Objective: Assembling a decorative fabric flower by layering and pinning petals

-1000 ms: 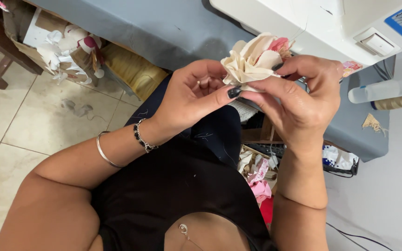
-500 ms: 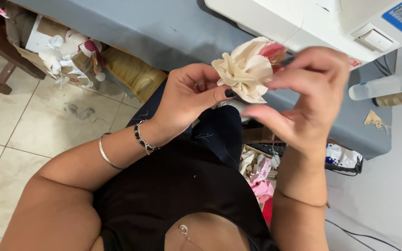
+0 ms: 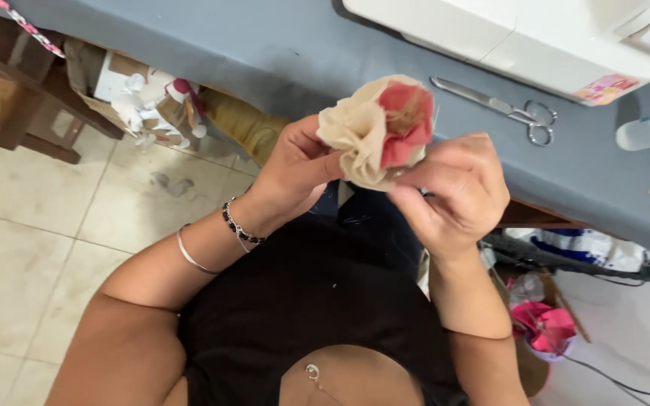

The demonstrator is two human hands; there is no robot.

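A gathered fabric flower [image 3: 380,128], cream on the outside with pink-red folds at its centre, is held above my lap in front of the table edge. My left hand [image 3: 295,169] pinches its left side and base. My right hand [image 3: 457,192] grips its underside from the right, fingers curled under the cloth. Both hands touch the flower at once. My left wrist wears a beaded bracelet and a thin bangle.
A grey table [image 3: 265,53] runs across the top with steel scissors [image 3: 502,109] and a white sewing machine [image 3: 536,34] on it. A cardboard box of scraps [image 3: 141,98] stands on the tiled floor at left. Pink cloth scraps [image 3: 543,327] lie at lower right.
The flower has been turned so its pink-red centre faces up. Both hands shifted slightly left and down along the table edge, and the scissors came into view.
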